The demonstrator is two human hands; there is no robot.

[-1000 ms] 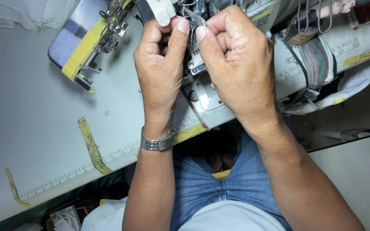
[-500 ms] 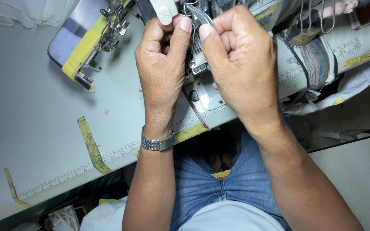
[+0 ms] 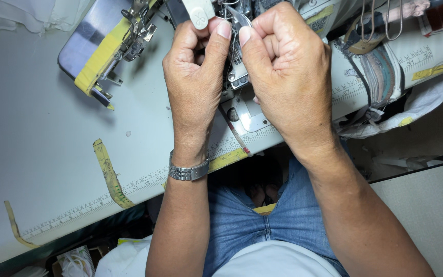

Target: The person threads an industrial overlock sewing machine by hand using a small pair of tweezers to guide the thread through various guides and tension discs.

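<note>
While both hands work close together at the needle area of the sewing machine (image 3: 242,77), the left hand (image 3: 196,66) is curled with thumb and forefinger pinched, and a very fine thread (image 3: 230,48) seems to run down from that pinch toward the metal foot, though it is too thin to follow with certainty. The right hand (image 3: 283,72) is clenched into a loose fist, its thumb pressed against the forefinger around what looks like a pair of slim metal tweezers (image 3: 239,18), whose pointed tip shows just above the knuckles. Thread of this kind is likely almost weightless, limp and easily frayed, so it handles best when pinched near its free end with light pressure; the tweezers look stiff, smooth and slippery, best gripped along the flat midsection of the legs. Below the fingers sits the bright steel presser foot and needle plate (image 3: 249,115), hard and polished, with small screws. The pale surface (image 3: 42,154) around the machine is matte and smooth, edged with a printed measuring scale and marked by worn strips of yellow tape (image 3: 109,174). To the left stands a metal folder attachment (image 3: 137,31) beside a yellow-taped plate. A steel-link wristwatch (image 3: 188,172) circles the left wrist. Worn, multicoloured fabric wrapping (image 3: 378,72) covers the machine arm at the right, soft and frayed against the rigid casing. Blue denim (image 3: 283,225) covers the person's lap beneath the surface edge.
</note>
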